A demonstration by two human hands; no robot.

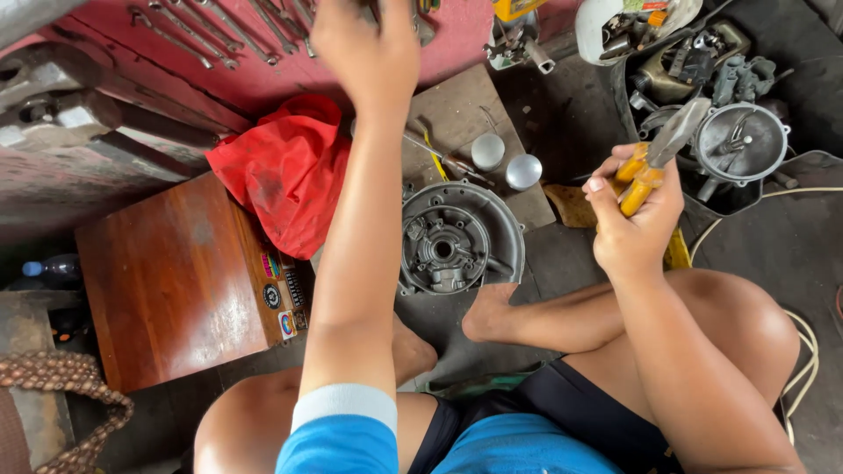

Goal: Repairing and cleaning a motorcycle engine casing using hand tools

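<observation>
I see one red tool board (263, 75) across the upper left of the frame, with a row of wrenches (219, 31) hanging on it; I count at least six, though the top edge cuts them off. Below it, at left centre, sits one brown wooden box (176, 281) with a few stickers on its right edge. Just beside the box's upper right corner lies one crumpled red cloth (285, 171).

At centre, on the floor, rests one round grey engine cover (458, 237), flat, its inner face up. In the upper right stands one dark bin (702, 105) full of metal parts, among them one round grey housing (742, 140). Above the engine cover I count two small silver caps (505, 162), side by side on a flat board, with one screwdriver (443, 158) lying just to their left.

My right hand (634, 224), at right centre, has its fingers closed round one pair of pliers (654, 162) with yellow handles; the grey nose points up and right, toward the bin. My left hand (367, 44) is stretched up to the top centre of the frame, at the tool board near the wrenches. It is blurred, and I cannot tell whether its fingers grip anything.

One blue-capped bottle (53, 268) lies at the far left edge.
</observation>
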